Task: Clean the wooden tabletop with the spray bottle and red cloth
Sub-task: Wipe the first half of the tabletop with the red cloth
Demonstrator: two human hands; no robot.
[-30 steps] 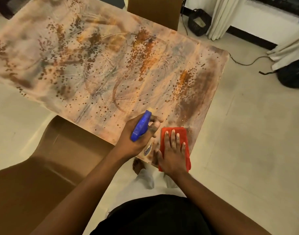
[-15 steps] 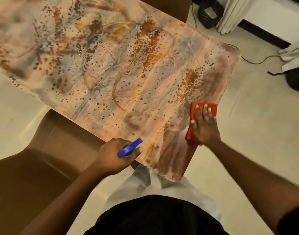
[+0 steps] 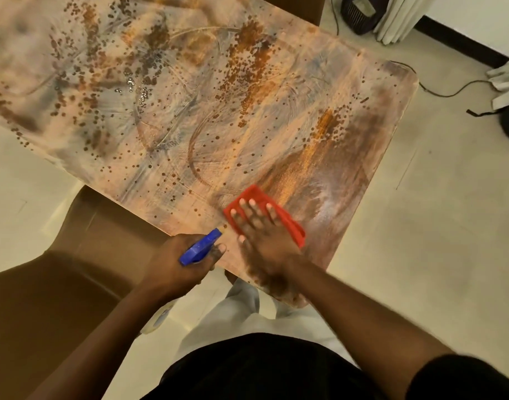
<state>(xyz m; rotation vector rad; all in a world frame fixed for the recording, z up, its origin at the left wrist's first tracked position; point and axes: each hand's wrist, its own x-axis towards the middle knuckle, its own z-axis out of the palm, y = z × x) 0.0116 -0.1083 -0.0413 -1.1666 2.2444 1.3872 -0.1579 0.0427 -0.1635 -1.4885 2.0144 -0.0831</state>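
The wooden tabletop (image 3: 247, 116) is streaked and speckled with brown drops and pale wipe marks. My right hand (image 3: 262, 229) lies flat with spread fingers on the red cloth (image 3: 287, 223), pressing it onto the table near the front corner. My left hand (image 3: 175, 264) grips the spray bottle, whose blue head (image 3: 199, 247) points toward the table edge; the bottle's body (image 3: 158, 319) hangs below my wrist, mostly hidden.
A brown chair (image 3: 60, 284) stands at the near left side of the table, another at the far edge (image 3: 299, 4). A black basket (image 3: 360, 13), curtains (image 3: 397, 15) and a cable (image 3: 449, 90) lie on the floor at the right.
My right hand swept the red cloth from the right table edge back toward the near corner, beside the spray bottle. The left hand stayed near the front edge with the bottle.
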